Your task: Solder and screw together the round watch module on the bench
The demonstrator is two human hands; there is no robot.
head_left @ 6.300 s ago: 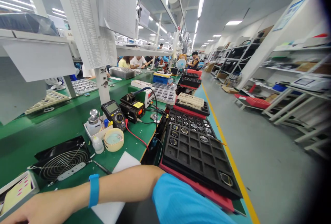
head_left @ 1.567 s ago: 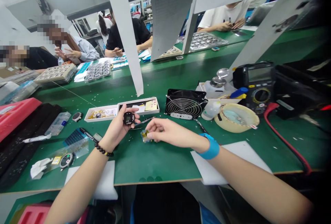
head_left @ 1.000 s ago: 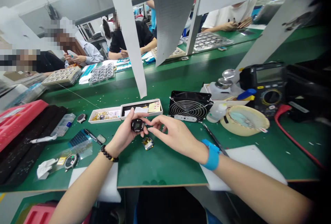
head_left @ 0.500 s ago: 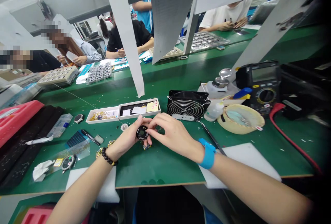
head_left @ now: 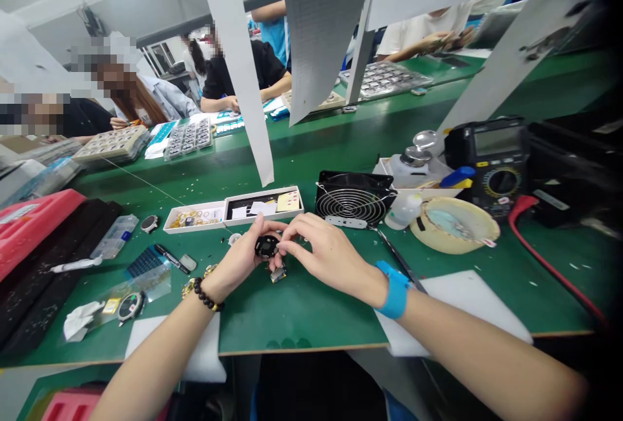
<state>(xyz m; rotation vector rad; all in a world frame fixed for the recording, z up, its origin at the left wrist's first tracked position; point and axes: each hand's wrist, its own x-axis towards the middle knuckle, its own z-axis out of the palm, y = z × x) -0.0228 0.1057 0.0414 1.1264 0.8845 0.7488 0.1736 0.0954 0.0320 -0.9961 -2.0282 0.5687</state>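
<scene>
My left hand (head_left: 239,259) is closed round a small round black watch body (head_left: 265,246), held just above the green bench (head_left: 302,307). My right hand (head_left: 324,253) meets it from the right, thumb and forefinger pinched at the watch body's edge. A small gold-coloured part (head_left: 278,273) lies on the bench directly below both hands. My left wrist wears a dark bead bracelet, my right wrist a blue band (head_left: 393,288).
Behind my hands lie a white parts box (head_left: 233,208), a black fan (head_left: 353,199), a tape roll (head_left: 455,224) and a multimeter (head_left: 491,161). Left: a bagged watch (head_left: 129,305), tweezers (head_left: 167,256), black trays (head_left: 43,259). Other people sit across the bench.
My hands have come together: the right hand left the gold-coloured part on the bench and now pinches at the watch body held by my left hand. Both hands sank slightly towards the bench.
</scene>
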